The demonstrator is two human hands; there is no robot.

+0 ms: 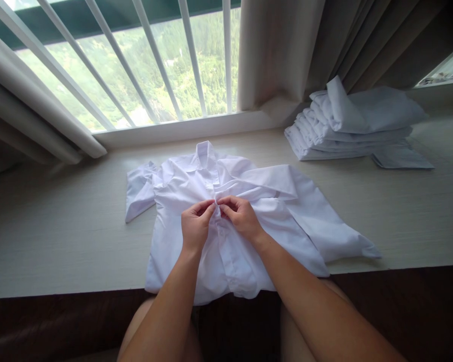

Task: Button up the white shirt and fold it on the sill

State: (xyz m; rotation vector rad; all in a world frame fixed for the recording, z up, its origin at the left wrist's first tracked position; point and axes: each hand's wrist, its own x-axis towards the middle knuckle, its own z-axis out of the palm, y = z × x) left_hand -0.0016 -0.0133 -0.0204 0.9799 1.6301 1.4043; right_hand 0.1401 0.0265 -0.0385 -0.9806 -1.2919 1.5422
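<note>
On the pale ledge (60, 236) below the window, a white shirt (196, 186) is laid front up, collar toward the glass and hem hanging slightly over the near edge. At the centre of its chest the front placket is pinched from both sides: the left hand (195, 226) and the right hand (240, 215) are brought together there, thumb and fingertips of each closed on the fabric edges, knuckles almost touching. Whether a button is held between them cannot be told, since the fingers cover the spot.

The step in hand is judged to be the fastening of the front. It would be done well if the two edges were kept level, the overlapping strip held flat over the lower one, and the cloth below smoothed so that no fold is trapped. The right-hand panel is bunched and thrown across toward the centre, and that slack would best be drawn out so the placket is not pulled askew.

One short sleeve (139, 188) is spread to the left; the other side is crumpled toward the right, reaching along the ledge. Well apart, at the far right, a stack of folded white garments (347, 133) is seen against the beige curtain (283, 55), with one flat piece (402, 158) beside it. Behind the shirt the window bars (154, 55) are seen, with green hillside beyond. Nothing lies between the hands and the shirt; only its own loose folds are in the way.
</note>
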